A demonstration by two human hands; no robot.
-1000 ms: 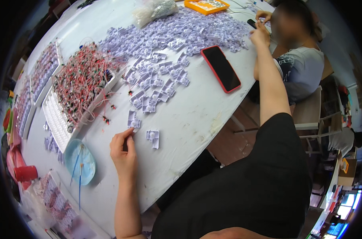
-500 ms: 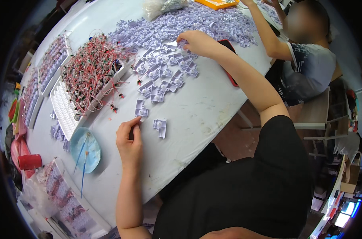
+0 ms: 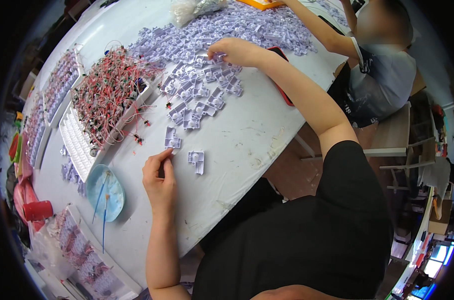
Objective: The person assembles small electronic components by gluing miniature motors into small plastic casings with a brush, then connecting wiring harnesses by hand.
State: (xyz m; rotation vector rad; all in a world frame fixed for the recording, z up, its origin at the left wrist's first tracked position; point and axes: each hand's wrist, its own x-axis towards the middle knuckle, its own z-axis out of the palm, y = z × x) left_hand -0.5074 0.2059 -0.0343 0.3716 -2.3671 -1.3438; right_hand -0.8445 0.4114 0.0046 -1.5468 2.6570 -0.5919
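Observation:
My left hand (image 3: pixel 160 179) rests on the white table, thumb and forefinger closed together at the near end of a lilac plastic part (image 3: pixel 172 137). Just right of those fingertips lies a second lilac part (image 3: pixel 197 162), untouched. My right hand (image 3: pixel 235 52) reaches far forward over the near side of a large heap of lilac parts (image 3: pixel 267 30). Its fingers curl down among the pieces; whatever is between them is hidden. Between my two hands a looser group of the same parts (image 3: pixel 192 107) is spread out, open sides up.
White racks hold a tangle of red and white wired components (image 3: pixel 109 92) on the left. A blue dish (image 3: pixel 118 200) with two thin brushes stands near my left forearm. A dark red-edged phone (image 3: pixel 287 95) lies under my right forearm. Another person (image 3: pixel 387 80) sits at the right.
My right hand has moved a little left over the lilac parts. My left hand stays by the same part, and the whole view has shifted slightly.

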